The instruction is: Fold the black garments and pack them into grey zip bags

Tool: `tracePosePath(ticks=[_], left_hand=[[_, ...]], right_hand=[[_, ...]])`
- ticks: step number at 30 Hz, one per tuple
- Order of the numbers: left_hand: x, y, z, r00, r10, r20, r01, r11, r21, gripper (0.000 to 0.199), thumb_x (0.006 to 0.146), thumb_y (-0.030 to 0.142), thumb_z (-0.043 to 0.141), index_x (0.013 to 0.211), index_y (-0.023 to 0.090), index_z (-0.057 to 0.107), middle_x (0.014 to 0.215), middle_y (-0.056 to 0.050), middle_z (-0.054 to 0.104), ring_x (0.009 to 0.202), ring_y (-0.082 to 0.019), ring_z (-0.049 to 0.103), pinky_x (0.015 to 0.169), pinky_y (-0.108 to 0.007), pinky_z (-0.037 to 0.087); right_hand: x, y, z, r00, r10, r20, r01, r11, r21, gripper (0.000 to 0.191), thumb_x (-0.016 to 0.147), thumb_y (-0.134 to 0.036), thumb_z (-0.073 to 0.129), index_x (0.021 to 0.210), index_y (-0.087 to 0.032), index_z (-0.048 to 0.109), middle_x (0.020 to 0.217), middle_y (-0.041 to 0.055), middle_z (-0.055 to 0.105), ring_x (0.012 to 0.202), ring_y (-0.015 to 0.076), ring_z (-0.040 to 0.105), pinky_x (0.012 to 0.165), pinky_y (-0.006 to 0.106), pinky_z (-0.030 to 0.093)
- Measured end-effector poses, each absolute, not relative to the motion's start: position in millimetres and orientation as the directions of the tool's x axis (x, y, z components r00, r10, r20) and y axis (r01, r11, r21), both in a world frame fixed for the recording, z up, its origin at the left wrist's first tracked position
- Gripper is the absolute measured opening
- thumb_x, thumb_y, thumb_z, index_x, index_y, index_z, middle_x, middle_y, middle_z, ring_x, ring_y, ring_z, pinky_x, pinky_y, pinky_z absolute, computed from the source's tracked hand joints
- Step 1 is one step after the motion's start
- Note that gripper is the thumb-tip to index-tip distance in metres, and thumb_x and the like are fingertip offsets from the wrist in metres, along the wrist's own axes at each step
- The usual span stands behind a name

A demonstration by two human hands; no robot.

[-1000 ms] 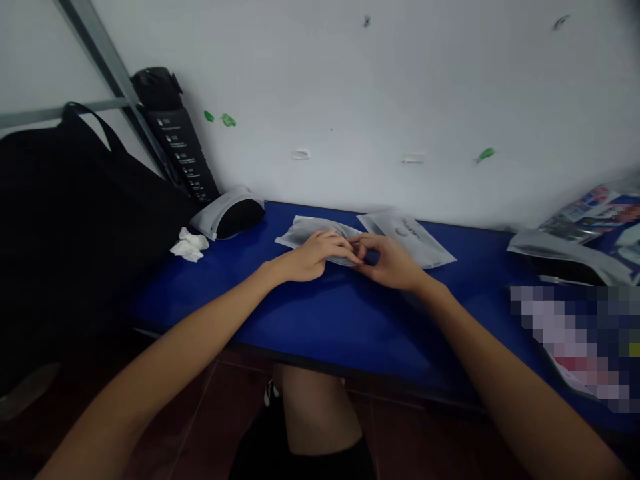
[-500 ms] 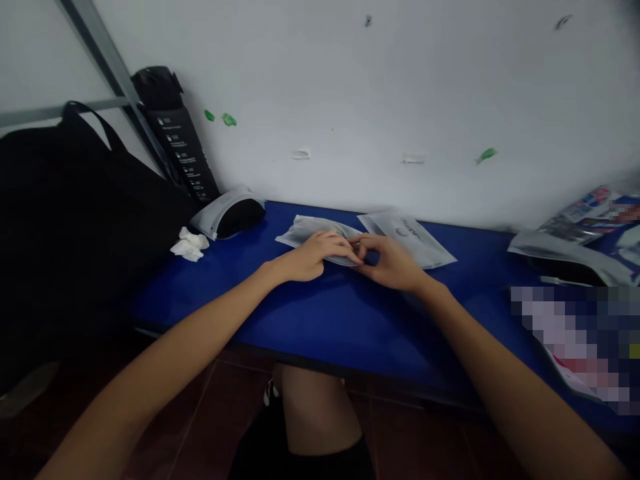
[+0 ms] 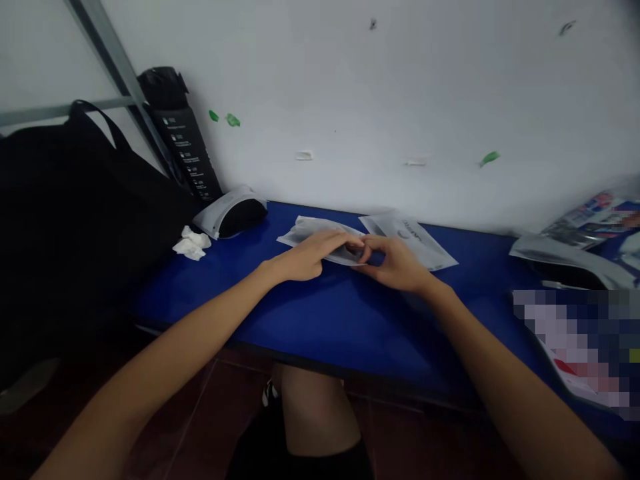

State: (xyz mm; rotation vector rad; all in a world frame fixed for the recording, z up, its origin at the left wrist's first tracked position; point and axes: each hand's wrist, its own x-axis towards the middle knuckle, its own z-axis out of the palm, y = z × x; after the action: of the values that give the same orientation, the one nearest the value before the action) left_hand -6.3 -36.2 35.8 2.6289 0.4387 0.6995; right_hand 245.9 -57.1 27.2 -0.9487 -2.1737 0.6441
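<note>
The left hand [image 3: 300,261] and right hand [image 3: 396,265] sit together at the middle of the blue surface [image 3: 320,333], their fingertips meeting or almost meeting. The left fingers lie across a translucent zip pouch [image 3: 310,229], and the right fingertips are at its right end. The light is dim, so I can't be sure whether either hand is actually clamped on it. The pouch lies flat under them, with something dark seemingly inside.

As things lie, only this pouch is in hand. A second pouch [image 3: 423,243] lies flat at about 1 o'clock, just beside it and untouched. At about 10 o'clock, a black padded item [image 3: 240,219] sits partly in a white pouch [image 3: 213,223], with crumpled tissue [image 3: 190,243] next to it. Further out at 10 o'clock stand a black bottle [image 3: 183,143] and a black bag [image 3: 75,220]. A silver pouch [image 3: 570,257] lies at about 3 o'clock, and a printed packet [image 3: 600,220] lies beyond it.
</note>
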Motion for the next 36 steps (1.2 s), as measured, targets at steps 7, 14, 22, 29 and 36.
tracePosePath(ticks=[7, 14, 22, 29, 36], left_hand=[[-13, -28, 34, 0.821, 0.398, 0.41, 0.226, -0.886, 0.406, 0.09, 0.064, -0.008, 0.041, 0.147, 0.023, 0.053, 0.148, -0.011, 0.058, 0.143, -0.029, 0.05, 0.122, -0.054, 0.04], [-15, -23, 34, 0.823, 0.388, 0.414, 0.22, -0.891, 0.398, 0.089, 0.061, -0.006, 0.042, 0.142, 0.025, 0.06, 0.143, -0.009, 0.061, 0.139, -0.028, 0.052, 0.119, -0.053, 0.041], [-16, -23, 36, 0.826, 0.383, 0.413, 0.201, -0.885, 0.419, 0.085, 0.061, -0.004, 0.044, 0.137, 0.029, 0.064, 0.144, -0.008, 0.061, 0.139, -0.03, 0.053, 0.119, -0.057, 0.039], [-18, -24, 37, 0.826, 0.395, 0.402, 0.219, -0.882, 0.417, 0.087, 0.062, -0.006, 0.042, 0.138, 0.029, 0.062, 0.147, -0.007, 0.059, 0.142, -0.029, 0.05, 0.121, -0.056, 0.037], [-23, -24, 41, 0.806, 0.441, 0.394, 0.285, -0.873, 0.395, 0.09, 0.062, -0.007, 0.039, 0.141, 0.029, 0.06, 0.147, -0.006, 0.06, 0.141, -0.026, 0.05, 0.122, -0.055, 0.037]], right_hand=[[248, -56, 24, -0.493, 0.785, 0.376, 0.433, 0.596, -0.676, 0.02, 0.082, -0.029, 0.078, 0.068, -0.025, 0.064, 0.12, 0.0065, 0.077, 0.118, 0.0325, 0.072, 0.103, 0.051, 0.058], [253, -54, 27, -0.511, 0.779, 0.362, 0.446, 0.601, -0.664, 0.019, 0.083, -0.028, 0.076, 0.068, -0.026, 0.065, 0.121, 0.0052, 0.078, 0.117, 0.0308, 0.072, 0.103, 0.05, 0.058], [257, -52, 29, -0.521, 0.786, 0.333, 0.437, 0.581, -0.687, 0.021, 0.084, -0.029, 0.077, 0.068, -0.025, 0.064, 0.127, 0.0054, 0.077, 0.122, 0.0302, 0.071, 0.105, 0.05, 0.059], [262, -51, 29, -0.516, 0.795, 0.318, 0.433, 0.563, -0.704, 0.021, 0.084, -0.03, 0.079, 0.068, -0.025, 0.067, 0.127, 0.0056, 0.077, 0.122, 0.0313, 0.072, 0.11, 0.053, 0.057], [268, -50, 30, -0.492, 0.815, 0.307, 0.48, 0.548, -0.685, 0.021, 0.082, -0.028, 0.079, 0.066, -0.025, 0.065, 0.126, 0.0053, 0.078, 0.118, 0.0326, 0.074, 0.106, 0.054, 0.059]])
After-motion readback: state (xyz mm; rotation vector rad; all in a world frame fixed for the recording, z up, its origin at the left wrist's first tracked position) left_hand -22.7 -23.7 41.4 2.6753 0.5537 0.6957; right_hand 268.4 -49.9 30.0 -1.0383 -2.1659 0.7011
